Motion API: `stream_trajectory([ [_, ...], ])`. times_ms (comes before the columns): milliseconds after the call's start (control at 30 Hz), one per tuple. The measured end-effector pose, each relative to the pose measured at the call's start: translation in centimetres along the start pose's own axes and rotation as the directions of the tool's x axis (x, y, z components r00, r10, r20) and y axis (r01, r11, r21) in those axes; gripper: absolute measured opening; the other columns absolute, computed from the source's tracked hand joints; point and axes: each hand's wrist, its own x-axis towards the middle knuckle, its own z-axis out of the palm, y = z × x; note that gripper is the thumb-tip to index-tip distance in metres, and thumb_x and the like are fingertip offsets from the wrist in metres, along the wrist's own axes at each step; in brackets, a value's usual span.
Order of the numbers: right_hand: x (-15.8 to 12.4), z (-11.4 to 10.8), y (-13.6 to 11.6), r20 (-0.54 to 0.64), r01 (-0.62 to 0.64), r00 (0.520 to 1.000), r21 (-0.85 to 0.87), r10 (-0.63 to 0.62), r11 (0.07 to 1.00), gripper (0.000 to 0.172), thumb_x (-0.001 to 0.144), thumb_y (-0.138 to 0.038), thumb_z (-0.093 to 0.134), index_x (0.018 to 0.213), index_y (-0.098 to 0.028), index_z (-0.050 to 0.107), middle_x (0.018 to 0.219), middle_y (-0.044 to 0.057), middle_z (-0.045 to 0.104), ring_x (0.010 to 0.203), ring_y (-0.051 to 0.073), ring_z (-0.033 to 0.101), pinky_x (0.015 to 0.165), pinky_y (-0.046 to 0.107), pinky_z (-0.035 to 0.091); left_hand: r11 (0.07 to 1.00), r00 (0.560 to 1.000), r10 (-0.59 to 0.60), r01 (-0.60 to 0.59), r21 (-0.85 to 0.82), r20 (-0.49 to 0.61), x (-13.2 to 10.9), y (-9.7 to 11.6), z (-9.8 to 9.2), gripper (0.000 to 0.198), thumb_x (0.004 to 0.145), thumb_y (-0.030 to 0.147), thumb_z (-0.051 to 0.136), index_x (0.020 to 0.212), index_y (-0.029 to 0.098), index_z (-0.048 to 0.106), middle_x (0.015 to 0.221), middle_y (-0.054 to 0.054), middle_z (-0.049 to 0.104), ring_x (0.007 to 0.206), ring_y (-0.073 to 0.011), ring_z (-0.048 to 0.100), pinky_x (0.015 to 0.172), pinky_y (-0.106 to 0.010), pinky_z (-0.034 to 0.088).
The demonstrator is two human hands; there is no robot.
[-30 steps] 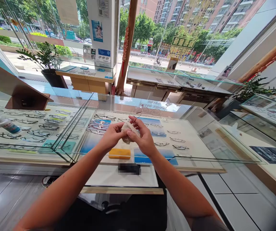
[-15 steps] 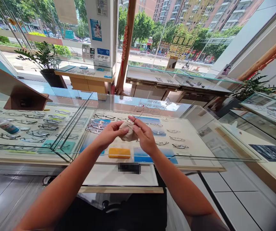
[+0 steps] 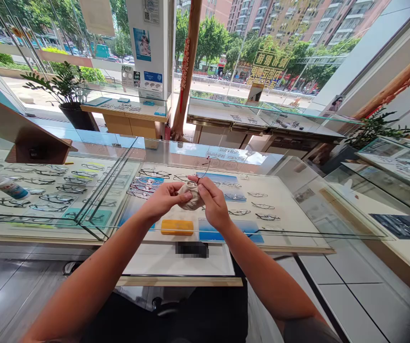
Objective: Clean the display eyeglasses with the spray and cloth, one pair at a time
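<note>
Above the glass display counter, my left hand (image 3: 165,199) is closed on a crumpled beige cloth (image 3: 191,203). From the other side my right hand (image 3: 215,202) pinches the same cloth and a pair of eyeglasses. A thin dark temple of these eyeglasses (image 3: 206,167) sticks up above my fingers. Cloth and fingers hide the lenses and most of the frame. Under the glass below the hands are an orange glasses case (image 3: 177,227) and rows of eyeglass frames (image 3: 263,206).
A spray bottle (image 3: 10,186) and a brown wooden stand (image 3: 35,143) are on the left side of the counter. Nearest my body is an open white drawer (image 3: 155,262) with a blurred black object (image 3: 192,249) in it. Another glass showcase (image 3: 398,157) stands at right.
The temple has tilted slightly left and more upright. Both hands keep hold of the cloth, with only slight finger shifts and the cloth bunched a little differently.
</note>
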Motion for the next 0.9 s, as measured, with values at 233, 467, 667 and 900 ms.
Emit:
stream_trajectory([
  [233,-0.2,0.3,0.2,-0.023,0.038,0.999,0.019,-0.037,0.999,0.047,0.112,-0.057,0.052,0.134,-0.030,0.083,0.122,0.008,0.068,0.122,0.027,0.064,0.115,0.045,0.051,0.997,1.000,-0.027,0.026,-0.067,-0.013,0.0,-0.2,0.6,0.050,0.072,0.045,0.104,0.104,0.013,0.082,0.092,-0.007,0.079,0.087,-0.0196,0.070,0.082,-0.030,0.054],
  [467,-0.5,0.5,-0.1,-0.002,0.082,0.997,-0.007,-0.082,0.997,0.046,0.114,-0.055,0.050,0.141,-0.033,0.080,0.135,0.008,0.074,0.131,0.027,0.064,0.121,0.045,0.049,1.000,0.999,-0.021,0.020,-0.021,-0.029,0.2,-0.6,1.1,0.056,0.077,0.063,0.097,0.091,0.012,0.078,0.082,-0.004,0.072,0.079,-0.0158,0.063,0.076,-0.027,0.049],
  [667,-0.5,0.6,0.2,0.023,0.069,0.997,-0.009,-0.069,0.998,0.049,0.114,-0.059,0.049,0.144,-0.033,0.078,0.138,0.009,0.073,0.136,0.029,0.063,0.125,0.048,0.047,0.997,1.000,-0.019,0.020,-0.079,0.021,-0.1,-0.6,1.0,0.057,0.080,0.064,0.095,0.091,0.012,0.075,0.082,-0.004,0.071,0.077,-0.0158,0.064,0.074,-0.027,0.051],
  [900,-0.8,0.7,0.0,0.061,0.063,0.996,0.033,-0.065,0.997,0.052,0.113,-0.061,0.050,0.148,-0.032,0.074,0.145,0.009,0.072,0.141,0.030,0.063,0.128,0.049,0.046,0.982,1.000,-0.028,0.029,-0.188,0.007,-0.3,-0.2,1.4,0.052,0.071,0.047,0.105,0.098,0.013,0.078,0.083,-0.004,0.075,0.073,-0.0161,0.069,0.071,-0.026,0.054],
])
